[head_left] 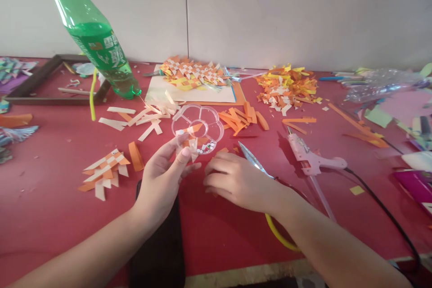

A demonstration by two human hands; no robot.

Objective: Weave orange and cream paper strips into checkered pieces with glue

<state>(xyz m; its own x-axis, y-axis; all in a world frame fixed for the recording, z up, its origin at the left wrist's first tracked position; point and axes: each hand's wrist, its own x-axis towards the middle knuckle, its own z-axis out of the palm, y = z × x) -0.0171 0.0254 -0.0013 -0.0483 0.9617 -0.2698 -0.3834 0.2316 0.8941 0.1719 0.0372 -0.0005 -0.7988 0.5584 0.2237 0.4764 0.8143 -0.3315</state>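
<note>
1. Far left on the red desk (219, 245), a dark frame (18, 90) lies flat, and beside it stands a green bottle (97, 49), partly filled.
2. Nearer the person, an orange-and-white woven paper shape (110, 166) rests on the desk, well apart from either hand, with a curled orange strip (136, 156) just beside it.
3. Now the left hand (161, 177): it reaches in over a dark flat object (157, 243), thumb and index finger nearly closed, pinching a small orange-and-white paper piece (193, 145).
4. And there's that piece, right at the left fingertips, raised in front of a clear flower-shaped tray (222, 131), with tiny beads (206, 147) showing in one compartment.
5. Over to the right hand (236, 180), just right of the held piece and apart from it: its fingers (218, 165) curl loosely downward, their tips hidden, so whether they grip anything I cannot tell.
6. Scissors (249, 155) poke out beyond the right wrist, blades pointing away toward some orange strips (232, 120).
7. Farther right, a pale glue gun (305, 157) lies with its black cord (378, 204) trailing nearer; behind it sits a heap of orange and yellow scraps (288, 85).
</note>
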